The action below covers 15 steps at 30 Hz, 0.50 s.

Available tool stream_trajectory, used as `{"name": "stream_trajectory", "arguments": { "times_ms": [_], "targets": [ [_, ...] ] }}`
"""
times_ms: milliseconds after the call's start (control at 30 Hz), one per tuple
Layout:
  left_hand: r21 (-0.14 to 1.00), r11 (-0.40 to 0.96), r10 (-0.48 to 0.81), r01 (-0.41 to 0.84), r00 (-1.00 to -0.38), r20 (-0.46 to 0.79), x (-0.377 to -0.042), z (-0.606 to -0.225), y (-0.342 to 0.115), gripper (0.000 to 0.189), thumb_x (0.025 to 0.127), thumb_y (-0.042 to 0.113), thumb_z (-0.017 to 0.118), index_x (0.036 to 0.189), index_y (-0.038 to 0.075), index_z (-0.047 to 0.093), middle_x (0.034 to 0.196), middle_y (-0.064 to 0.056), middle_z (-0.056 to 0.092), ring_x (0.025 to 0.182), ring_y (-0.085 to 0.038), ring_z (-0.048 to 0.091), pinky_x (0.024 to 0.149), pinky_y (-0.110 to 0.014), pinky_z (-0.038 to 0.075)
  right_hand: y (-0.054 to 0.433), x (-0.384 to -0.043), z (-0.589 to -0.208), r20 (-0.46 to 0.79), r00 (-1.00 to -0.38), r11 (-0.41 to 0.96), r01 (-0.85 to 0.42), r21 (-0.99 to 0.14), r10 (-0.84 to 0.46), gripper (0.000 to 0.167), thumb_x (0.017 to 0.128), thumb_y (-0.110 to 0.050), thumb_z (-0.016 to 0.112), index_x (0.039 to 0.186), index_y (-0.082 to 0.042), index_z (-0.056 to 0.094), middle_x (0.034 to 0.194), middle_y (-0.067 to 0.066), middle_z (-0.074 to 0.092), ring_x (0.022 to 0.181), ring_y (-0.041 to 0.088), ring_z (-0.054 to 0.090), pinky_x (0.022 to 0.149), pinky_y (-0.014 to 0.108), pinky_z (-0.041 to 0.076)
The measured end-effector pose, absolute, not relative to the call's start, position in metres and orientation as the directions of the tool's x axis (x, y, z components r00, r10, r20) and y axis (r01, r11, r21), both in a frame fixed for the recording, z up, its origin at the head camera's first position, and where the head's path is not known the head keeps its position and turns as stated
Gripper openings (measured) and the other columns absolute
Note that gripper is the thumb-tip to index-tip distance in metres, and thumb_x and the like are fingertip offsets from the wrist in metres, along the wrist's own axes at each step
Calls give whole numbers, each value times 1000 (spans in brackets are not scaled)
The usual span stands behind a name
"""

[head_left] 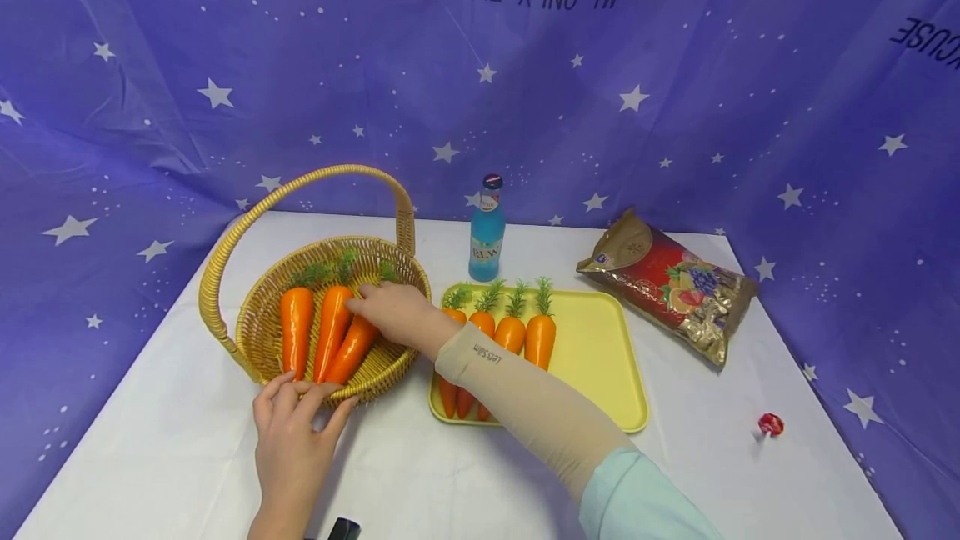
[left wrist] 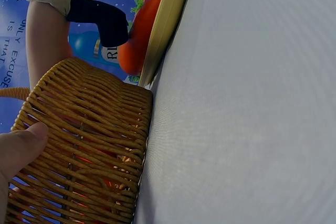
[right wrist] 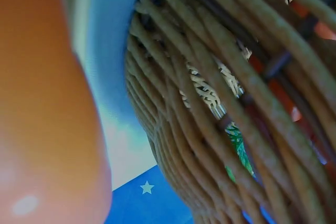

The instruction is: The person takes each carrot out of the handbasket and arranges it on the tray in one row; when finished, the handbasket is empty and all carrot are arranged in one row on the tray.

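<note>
Three orange carrots with green tops lie inside a woven wicker basket (head_left: pixel 397 373) at the left; one is the left carrot (head_left: pixel 297 323). My right hand (head_left: pixel 401 315) reaches over the basket's right rim and grips the thick end of the rightmost carrot (head_left: pixel 354 350), hiding part of it. My left hand (head_left: pixel 296 432) holds the near rim, fingertips over the edge. In the left wrist view its thumb (left wrist: pixel 26 148) presses the outer weave. The basket's side (right wrist: pixel 210 103) fills much of the right wrist view, beside a blurred orange surface.
Right of the basket, a yellow tray (head_left: pixel 592 357) bears several carrots (head_left: pixel 540 340), partly under my right forearm. Behind it stands a blue bottle (head_left: pixel 486 240). A red and gold snack bag (head_left: pixel 671 286) lies at the back right, a red wrapped candy (head_left: pixel 771 424) nearer.
</note>
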<state>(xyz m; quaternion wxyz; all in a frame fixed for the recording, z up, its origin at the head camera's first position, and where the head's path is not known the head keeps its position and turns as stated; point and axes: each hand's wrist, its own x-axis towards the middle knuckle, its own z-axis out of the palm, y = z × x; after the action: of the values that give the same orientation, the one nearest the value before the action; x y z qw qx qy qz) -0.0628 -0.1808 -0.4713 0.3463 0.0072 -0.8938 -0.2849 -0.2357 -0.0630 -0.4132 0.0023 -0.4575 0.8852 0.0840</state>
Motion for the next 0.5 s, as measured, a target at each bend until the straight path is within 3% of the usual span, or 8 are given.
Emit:
{"name": "stream_trajectory", "arguments": {
  "times_ms": [200, 500],
  "targets": [
    [519, 837, -213, 174, -770, 602, -63, -472, -180, 31, 59, 8, 91, 83, 8, 70, 88, -9, 53, 118, -40, 41, 91, -54, 39, -58, -235, -409, -49, -574, 564, -815, 137, -817, 36, 99, -13, 55, 131, -30, 56, 123, 1, 55, 100, 18, 59, 70, 29, 55],
    [526, 837, -221, 155, -783, 582, -63, -470, -181, 32, 58, 7, 91, 82, 8, 70, 89, -8, 53, 120, -39, 40, 92, -54, 39, -38, -235, -388, 56, -569, 571, -809, 139, -820, 36, 100, -15, 53, 134, -27, 54, 121, 0, 52, 101, 17, 58, 72, 28, 55]
  ]
}}
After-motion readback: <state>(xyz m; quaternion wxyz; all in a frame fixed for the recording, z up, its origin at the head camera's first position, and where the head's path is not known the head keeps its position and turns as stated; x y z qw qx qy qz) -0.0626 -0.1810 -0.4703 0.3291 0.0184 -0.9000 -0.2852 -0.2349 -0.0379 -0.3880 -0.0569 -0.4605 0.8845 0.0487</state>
